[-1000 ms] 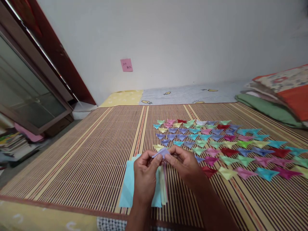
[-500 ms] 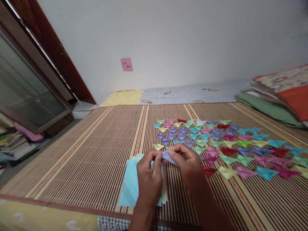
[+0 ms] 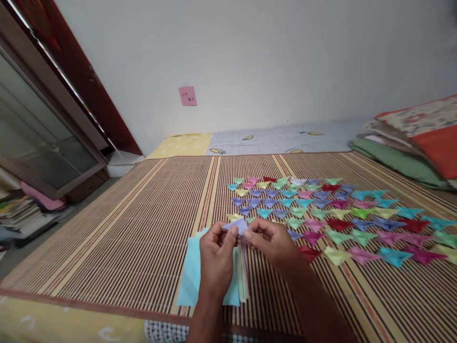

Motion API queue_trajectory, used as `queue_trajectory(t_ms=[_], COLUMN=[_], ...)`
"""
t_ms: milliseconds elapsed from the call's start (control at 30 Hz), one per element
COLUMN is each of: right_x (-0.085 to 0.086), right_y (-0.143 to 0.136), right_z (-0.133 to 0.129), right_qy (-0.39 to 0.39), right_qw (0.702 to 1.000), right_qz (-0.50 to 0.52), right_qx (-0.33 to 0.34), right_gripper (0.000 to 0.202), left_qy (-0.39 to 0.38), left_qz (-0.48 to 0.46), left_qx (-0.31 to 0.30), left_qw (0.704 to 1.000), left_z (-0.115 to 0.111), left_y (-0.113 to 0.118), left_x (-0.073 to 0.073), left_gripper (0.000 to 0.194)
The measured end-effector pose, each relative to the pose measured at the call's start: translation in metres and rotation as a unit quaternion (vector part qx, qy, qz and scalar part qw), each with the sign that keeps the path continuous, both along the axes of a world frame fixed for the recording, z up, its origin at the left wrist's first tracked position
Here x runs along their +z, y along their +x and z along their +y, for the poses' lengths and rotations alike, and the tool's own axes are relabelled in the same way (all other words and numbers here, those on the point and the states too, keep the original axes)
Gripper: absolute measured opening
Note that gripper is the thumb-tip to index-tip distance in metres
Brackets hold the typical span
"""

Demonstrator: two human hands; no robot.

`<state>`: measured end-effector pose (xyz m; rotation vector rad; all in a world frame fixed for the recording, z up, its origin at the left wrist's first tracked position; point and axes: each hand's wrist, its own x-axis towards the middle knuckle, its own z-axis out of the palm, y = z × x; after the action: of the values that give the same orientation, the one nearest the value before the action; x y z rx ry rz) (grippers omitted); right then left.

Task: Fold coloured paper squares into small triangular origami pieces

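Observation:
A small folded piece of lavender paper [image 3: 237, 225] is pinched between both hands. My left hand [image 3: 218, 252] grips its left side between thumb and fingers, above a stack of light blue paper sheets [image 3: 189, 276] that it partly covers. On the paper's right side, my right hand [image 3: 271, 240] holds the edge with thumb and curled fingers. Rows of folded paper shapes in several colours, among them a yellow one [image 3: 336, 256] and a red one [image 3: 310, 253], lie on the striped mat [image 3: 117, 238] beyond and to the right of my hands.
Folded cloths and a green cushion [image 3: 396, 162] are piled at the right back. A pink note [image 3: 187, 96] is stuck on the wall. Books [image 3: 21, 212] and a glass-paned door [image 3: 43, 128] are at the left.
The lavender paper has shifted slightly left and turned, with more of its face now showing. My right hand has moved a little left and its grip has changed.

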<state>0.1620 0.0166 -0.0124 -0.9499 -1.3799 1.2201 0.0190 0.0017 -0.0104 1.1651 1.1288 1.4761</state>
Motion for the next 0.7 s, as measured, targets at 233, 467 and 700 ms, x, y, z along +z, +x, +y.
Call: queue_trajectory(t_ms=[233,467,700], right_x=[0.000,-0.005,-0.002], right_y=[-0.003,-0.002,0.000], right_z=[-0.004,0.000,-0.003], right_qy=[0.047,0.058,0.073], right_qw=[0.993,0.992,0.990], right_qz=[-0.096,-0.114,-0.119], right_qx=[-0.038,-0.014,-0.017], right_gripper=[0.027,0.026,0.024], left_qy=[-0.024,-0.024,0.012], left_qz=[-0.035,-0.042,-0.043], left_qx=[-0.029,0.003,0.004], left_qw=[0.999,0.999,0.999], left_z=[0.004,0.005,0.006], left_y=[-0.003,-0.006,-0.010], left_x=[0.002,-0.004,-0.008], left_gripper=[0.025,0.023,0.027])
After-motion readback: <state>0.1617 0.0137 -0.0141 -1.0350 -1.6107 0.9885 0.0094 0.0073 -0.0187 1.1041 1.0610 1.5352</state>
